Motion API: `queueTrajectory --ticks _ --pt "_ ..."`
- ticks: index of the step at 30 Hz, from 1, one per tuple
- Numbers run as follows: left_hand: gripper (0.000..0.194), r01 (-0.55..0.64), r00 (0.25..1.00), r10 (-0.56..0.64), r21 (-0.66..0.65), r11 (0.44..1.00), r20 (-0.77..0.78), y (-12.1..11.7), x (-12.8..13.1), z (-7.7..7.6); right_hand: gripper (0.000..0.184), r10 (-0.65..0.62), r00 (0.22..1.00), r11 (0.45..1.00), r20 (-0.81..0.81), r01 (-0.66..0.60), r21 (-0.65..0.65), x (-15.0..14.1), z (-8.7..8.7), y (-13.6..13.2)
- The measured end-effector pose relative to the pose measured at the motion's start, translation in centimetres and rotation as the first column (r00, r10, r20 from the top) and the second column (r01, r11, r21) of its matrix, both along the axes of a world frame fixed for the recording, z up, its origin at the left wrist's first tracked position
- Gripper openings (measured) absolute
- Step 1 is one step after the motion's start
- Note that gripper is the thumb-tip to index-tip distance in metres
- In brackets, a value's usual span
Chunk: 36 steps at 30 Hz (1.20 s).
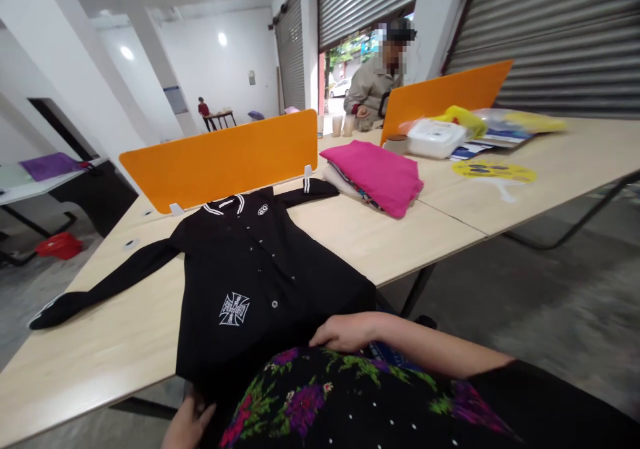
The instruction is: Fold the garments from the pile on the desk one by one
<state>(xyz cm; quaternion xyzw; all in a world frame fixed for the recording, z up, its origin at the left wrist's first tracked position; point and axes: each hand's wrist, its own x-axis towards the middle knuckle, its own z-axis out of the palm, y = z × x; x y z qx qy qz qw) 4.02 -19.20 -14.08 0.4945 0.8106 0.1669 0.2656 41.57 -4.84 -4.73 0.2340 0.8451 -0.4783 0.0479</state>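
Note:
A black button-front jacket (pixel 225 249) lies spread face up on the table, its collar away from me and its sleeves stretched out to both sides. White stripes trim the collar and cuffs, and a white cross-shaped emblem sits low on the front. The hem hangs over the near table edge. My left hand (pixel 187 426) is closed on the hem's left corner, below the table edge. Farther right, my right hand (pixel 345 332) has its fingers curled on the hem close to my body; the fingertips are partly hidden.
Folded pink cloth (pixel 375 172) lies on the table (pixel 430 236) right of the jacket. Orange dividers (pixel 225 159) stand behind. A white box (pixel 435 137), yellow bags and a yellow fan-like piece (pixel 495 170) are at the right. Another person (pixel 377 79) sits across.

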Motion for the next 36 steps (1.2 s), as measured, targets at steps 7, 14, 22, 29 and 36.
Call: queueTrajectory --ticks 7,14,22,29,36 --pt "0.043 0.295 0.935 -0.344 0.362 0.884 0.079 1.3 3.9 11.4 0.034 -0.566 0.815 0.651 -0.125 0.535 0.539 -2.2 5.1 -0.1" --pt "0.056 0.595 0.684 -0.366 0.193 0.78 -0.632 11.1 4.4 11.0 0.018 -0.663 0.747 0.565 -0.047 0.541 0.622 -5.7 5.0 2.6" --pt "0.06 0.55 0.613 -0.341 0.075 0.832 -0.713 8.9 3.6 9.5 0.028 -0.277 0.96 0.959 0.042 0.279 -0.053 -5.1 7.0 4.2" --pt "0.049 0.529 0.708 -0.217 0.301 0.794 -0.672 14.2 1.0 11.5 0.015 -0.52 0.798 0.692 -0.303 0.602 0.399 -9.3 8.4 12.1" --pt "0.057 0.393 0.653 -0.183 0.122 0.911 -0.735 22.9 0.6 10.7 0.024 -0.579 0.787 0.5 -0.212 0.548 0.671 -18.9 6.3 21.5"
